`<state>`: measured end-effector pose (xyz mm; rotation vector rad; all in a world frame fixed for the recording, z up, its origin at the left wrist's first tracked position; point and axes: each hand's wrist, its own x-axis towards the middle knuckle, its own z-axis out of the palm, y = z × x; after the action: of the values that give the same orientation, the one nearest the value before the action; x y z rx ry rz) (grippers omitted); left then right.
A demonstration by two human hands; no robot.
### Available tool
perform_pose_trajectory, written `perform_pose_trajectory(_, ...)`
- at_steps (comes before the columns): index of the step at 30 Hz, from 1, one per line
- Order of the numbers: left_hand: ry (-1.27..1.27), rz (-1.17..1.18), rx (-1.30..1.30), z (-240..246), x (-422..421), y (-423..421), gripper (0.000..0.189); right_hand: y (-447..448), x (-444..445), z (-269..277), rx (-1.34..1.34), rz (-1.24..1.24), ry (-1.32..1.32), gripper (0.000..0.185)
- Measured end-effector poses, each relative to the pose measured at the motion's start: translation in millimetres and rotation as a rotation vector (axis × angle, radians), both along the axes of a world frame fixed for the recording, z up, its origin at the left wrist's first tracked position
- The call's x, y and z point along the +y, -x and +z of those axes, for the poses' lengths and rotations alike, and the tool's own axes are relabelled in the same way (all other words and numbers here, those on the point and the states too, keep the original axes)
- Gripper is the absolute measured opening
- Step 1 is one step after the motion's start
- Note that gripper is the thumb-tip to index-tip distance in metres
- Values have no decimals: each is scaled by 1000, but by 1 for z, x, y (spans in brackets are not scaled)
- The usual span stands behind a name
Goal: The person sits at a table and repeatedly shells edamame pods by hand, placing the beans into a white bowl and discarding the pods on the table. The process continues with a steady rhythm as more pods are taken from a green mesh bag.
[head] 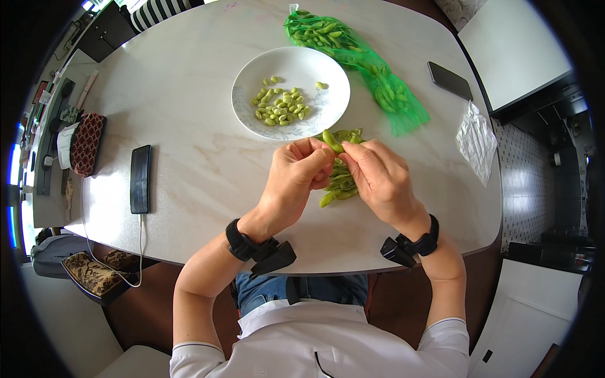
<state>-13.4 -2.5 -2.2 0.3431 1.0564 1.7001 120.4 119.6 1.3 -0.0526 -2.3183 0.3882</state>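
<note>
Pinched between the fingertips of both hands is a plump green edamame pod (332,141). My left hand (302,167) grips it from the left with thumb and curled fingers. From the right, my right hand (380,177) holds its lower end between thumb and forefinger. Under and behind the hands lies a pile of edamame pods (344,182), partly hidden by them. Just beyond is a white bowl (307,59) with a pale blue floral pattern. Loose shelled beans (282,109) are gathered in it, with one apart at its right side.
A green mesh bag (364,59) of pods lies behind and right of the bowl. Toward the right edge are a dark phone (450,80) and a crumpled white plastic bag (477,140). Leftward, a phone (140,179) with a white cable lies near a patterned tissue holder (88,144).
</note>
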Motion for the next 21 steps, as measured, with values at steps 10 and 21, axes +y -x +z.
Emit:
perform_pose_trajectory(10,7,-25,100,-4,-2,-1,13,-2,-2,2,-61,49,143,26)
perform_pose_trajectory(21,30,12,448,4,-4,-7,11,-7,1,17,-277,123,1222,24)
